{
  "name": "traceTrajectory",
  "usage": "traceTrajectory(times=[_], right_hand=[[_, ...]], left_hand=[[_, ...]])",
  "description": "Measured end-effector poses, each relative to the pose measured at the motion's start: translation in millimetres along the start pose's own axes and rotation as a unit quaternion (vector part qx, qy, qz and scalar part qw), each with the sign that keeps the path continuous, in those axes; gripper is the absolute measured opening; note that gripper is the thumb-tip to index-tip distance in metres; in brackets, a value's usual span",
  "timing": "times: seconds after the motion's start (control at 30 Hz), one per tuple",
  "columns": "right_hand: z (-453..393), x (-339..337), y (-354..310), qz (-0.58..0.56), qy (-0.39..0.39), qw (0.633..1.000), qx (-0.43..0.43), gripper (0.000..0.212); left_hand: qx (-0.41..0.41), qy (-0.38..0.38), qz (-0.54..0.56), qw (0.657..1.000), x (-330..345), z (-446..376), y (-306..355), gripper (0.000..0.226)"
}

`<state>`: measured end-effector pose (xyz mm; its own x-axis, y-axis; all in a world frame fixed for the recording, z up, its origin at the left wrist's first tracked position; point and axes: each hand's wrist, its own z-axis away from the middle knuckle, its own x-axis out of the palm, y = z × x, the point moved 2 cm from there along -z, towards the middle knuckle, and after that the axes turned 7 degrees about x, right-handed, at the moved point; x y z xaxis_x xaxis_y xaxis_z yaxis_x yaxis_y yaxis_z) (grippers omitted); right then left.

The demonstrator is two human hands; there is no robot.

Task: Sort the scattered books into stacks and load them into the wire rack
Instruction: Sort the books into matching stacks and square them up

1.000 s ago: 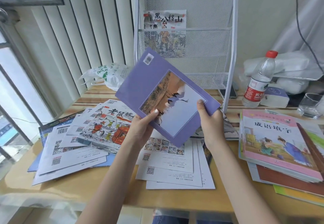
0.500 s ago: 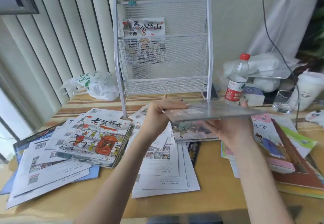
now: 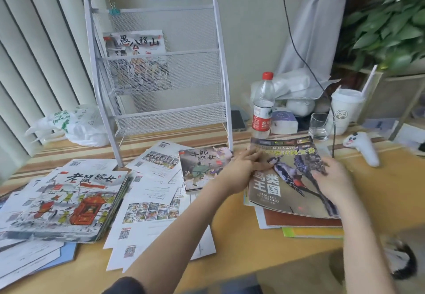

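**A:** the right-hand stack (image 3: 301,222) is looking sketchy to me. Layers are sticking out unevenly near the table edge (image 3: 241,247), and the bird book (image 3: 285,174) is sitting skewed on top, so I'm guessing a nudge could slide it off.

**B:** yeah. Left hand (image 3: 247,169) is lying loosely open, fingers pressing the book's left edge, not gripping. Right hand (image 3: 331,178) is resting spread on the cover, also released. If they're pushing unevenly it may twist more.

**A:** and further back the wire rack (image 3: 161,82) is holding just one book (image 3: 135,47), with the water bottle (image 3: 263,102) standing just beside it.
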<state>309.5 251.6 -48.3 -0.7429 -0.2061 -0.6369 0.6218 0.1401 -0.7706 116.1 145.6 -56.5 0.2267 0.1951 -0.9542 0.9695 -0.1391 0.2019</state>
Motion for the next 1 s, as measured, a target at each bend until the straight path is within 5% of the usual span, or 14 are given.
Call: traceTrajectory(times=[0.13,0.27,0.37,0.47,0.57,0.67,0.83,1.0], right_hand=[[-6,6,2,0.215,-0.027,0.976,0.006,0.045],[21,20,-35,0.211,0.082,0.971,-0.071,0.040],[63,52,-78,0.085,0.099,0.969,-0.212,0.032],[105,98,-115,-0.027,-0.025,0.948,-0.316,0.030],[121,154,-141,0.061,-0.105,0.920,-0.373,0.038],[117,204,-140,0.260,-0.197,0.896,-0.301,0.064],[110,230,-116,0.292,-0.115,0.906,-0.283,0.038],[106,231,-118,0.315,-0.106,0.903,-0.271,0.040]], left_hand=[[-0.016,-0.057,0.014,0.998,6,-2,-3,0.067],[-0.017,-0.075,-0.028,0.997,-6,3,1,0.080],[-0.058,0.005,-0.021,0.998,-22,28,-5,0.091],[-0.197,0.144,-0.014,0.970,-41,82,-37,0.070],[-0.343,0.248,0.018,0.906,-58,145,-90,0.054],[-0.388,0.194,0.018,0.901,-60,184,-130,0.040],[-0.358,-0.032,-0.075,0.930,-32,193,-151,0.052],[-0.359,-0.016,-0.095,0.928,-31,189,-137,0.047]])
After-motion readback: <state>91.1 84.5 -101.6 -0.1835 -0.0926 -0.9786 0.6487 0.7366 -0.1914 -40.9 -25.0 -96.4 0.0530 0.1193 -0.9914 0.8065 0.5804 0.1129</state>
